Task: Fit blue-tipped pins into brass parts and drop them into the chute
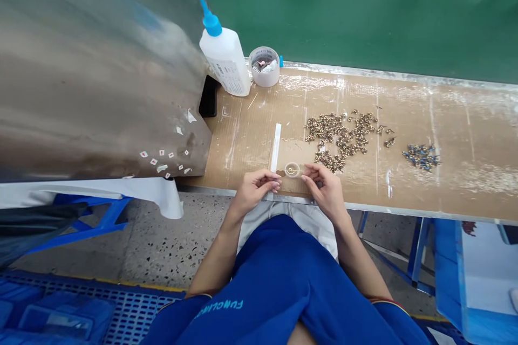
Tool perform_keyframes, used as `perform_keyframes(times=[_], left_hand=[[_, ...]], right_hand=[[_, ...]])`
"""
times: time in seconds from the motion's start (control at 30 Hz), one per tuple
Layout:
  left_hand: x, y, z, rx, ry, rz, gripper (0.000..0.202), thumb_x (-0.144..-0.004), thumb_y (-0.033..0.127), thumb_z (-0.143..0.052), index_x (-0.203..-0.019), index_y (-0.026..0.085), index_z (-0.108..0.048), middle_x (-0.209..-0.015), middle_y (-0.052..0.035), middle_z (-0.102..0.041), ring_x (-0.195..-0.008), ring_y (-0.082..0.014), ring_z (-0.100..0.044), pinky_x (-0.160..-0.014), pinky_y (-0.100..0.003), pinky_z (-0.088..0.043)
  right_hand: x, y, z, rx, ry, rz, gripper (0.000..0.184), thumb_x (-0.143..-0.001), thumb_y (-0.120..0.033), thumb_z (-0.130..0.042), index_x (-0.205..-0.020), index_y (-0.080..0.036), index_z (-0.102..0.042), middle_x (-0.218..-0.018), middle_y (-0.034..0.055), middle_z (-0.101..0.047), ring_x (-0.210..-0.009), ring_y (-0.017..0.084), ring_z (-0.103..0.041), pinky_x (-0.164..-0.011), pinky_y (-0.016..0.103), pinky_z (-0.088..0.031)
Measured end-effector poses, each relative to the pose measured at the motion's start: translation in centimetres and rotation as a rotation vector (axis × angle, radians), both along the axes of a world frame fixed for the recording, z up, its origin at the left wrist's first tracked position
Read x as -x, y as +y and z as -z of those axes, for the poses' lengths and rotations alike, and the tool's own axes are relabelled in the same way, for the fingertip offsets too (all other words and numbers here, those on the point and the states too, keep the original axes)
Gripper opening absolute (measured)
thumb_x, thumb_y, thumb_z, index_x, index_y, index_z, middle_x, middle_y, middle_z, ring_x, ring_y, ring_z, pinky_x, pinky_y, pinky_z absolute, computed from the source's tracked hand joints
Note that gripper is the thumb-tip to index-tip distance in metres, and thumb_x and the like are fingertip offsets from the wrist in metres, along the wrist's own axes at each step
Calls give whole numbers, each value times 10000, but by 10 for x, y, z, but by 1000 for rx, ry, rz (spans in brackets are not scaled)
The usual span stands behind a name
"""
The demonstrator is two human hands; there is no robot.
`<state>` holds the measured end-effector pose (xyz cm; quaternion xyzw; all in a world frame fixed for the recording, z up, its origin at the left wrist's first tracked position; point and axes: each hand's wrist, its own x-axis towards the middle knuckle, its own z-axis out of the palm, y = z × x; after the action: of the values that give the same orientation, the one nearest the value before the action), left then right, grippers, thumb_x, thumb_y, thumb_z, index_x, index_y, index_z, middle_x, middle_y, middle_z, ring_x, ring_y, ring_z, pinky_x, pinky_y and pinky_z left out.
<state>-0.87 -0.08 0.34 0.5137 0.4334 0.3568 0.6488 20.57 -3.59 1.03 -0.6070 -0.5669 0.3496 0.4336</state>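
My left hand [257,188] rests at the table's front edge, thumb and fingers pinched together; whatever sits between the tips is too small to name. Just beyond its fingertips lies a little patch of tiny brown bits [280,173]. A small clear round dish [292,170] with a thin yellowish ring shape inside stands between the two hands. To the right of the dish, my right hand [325,187] has its thumb and fingers curled close together, tips near the rim; I cannot make out what they hold. A white strip [275,146] runs away from me beyond my left hand.
Small brass-coloured parts [343,137] lie heaped beyond my right hand, with a blue-tipped pile [421,157] farther right. At the back stand a white bottle [229,64] and a tape roll [264,80] holding scraps. A metal housing [101,81] borders the left; a green surface [364,11] lies behind.
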Motion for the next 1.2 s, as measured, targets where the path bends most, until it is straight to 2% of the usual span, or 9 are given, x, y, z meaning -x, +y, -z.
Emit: perform_keyframes(times=[0.1,0.23,0.43,0.6,0.77,0.9,0.97,1.1,1.2], left_hand=[[-1,0,1,-68,11,-10,208,-815,344,-797,-838,144,-746,-824,-70,-758,-698,-150,-717,-634,-244,-605],[-3,1,2,-206,35,-20,156,-802,304,-809,-784,158,-758,-812,-70,-742,-744,-150,-696,-638,-233,-562],[-2,3,1,-269,90,5,157,-826,316,-796,-791,167,-764,-764,-56,-719,-699,-137,-653,-600,-226,-493],[-1,3,2,-265,101,22,214,-841,373,-783,-800,163,-761,-777,-65,-720,-703,-145,-647,-602,-241,-490],[-1,4,1,-289,117,31,217,-866,369,-756,-817,158,-763,-770,-62,-712,-673,-134,-627,-576,-231,-468],[-4,2,-2,-375,195,69,165,-890,318,-733,-835,167,-770,-741,-43,-702,-634,-118,-594,-571,-230,-443],[-5,1,-4,-398,225,81,184,-908,326,-712,-827,169,-765,-751,-44,-707,-643,-121,-602,-586,-234,-452],[-7,0,-5,-409,252,88,235,-921,353,-696,-794,162,-747,-728,-39,-690,-625,-117,-590,-572,-226,-444],[-8,0,-5,-413,250,89,247,-921,357,-697,-775,160,-733,-718,-35,-682,-611,-113,-578,-563,-222,-438]], right_hand=[[2,5,-2,-7,-19,8,159,-935,-341,-630,-1000,-219,-712,-820,34,-707,-683,167,-641,-618,300,-538],[3,10,-9,-99,-89,-22,143,-952,-280,-617,-890,-232,-737,-848,37,-688,-680,156,-602,-576,286,-488],[8,19,-12,-199,-188,-100,113,-942,-233,-634,-927,-255,-743,-966,60,-655,-884,198,-645,-716,337,-538],[11,28,-12,-243,-287,-124,164,-971,-238,-574,-921,-257,-729,-958,65,-648,-865,202,-625,-772,367,-532],[-2,26,-21,-278,-442,-171,152,-974,-233,-568,-891,-245,-694,-916,63,-630,-853,203,-599,-775,353,-505],[-3,23,-23,-247,-385,-275,139,-969,-211,-565,-916,-243,-690,-937,62,-623,-869,200,-603,-775,350,-505],[1,25,-21,-244,-361,-263,146,-968,-210,-563,-918,-245,-695,-976,69,-627,-884,201,-601,-782,357,-503],[2,28,-20,-276,-426,-152,155,-963,-228,-569,-878,-239,-698,-1000,83,-625,-884,217,-568,-775,375,-480],[-2,26,-24,-265,-457,-176,139,-959,-240,-580,-876,-247,-691,-958,70,-619,-885,221,-569,-785,381,-484]])
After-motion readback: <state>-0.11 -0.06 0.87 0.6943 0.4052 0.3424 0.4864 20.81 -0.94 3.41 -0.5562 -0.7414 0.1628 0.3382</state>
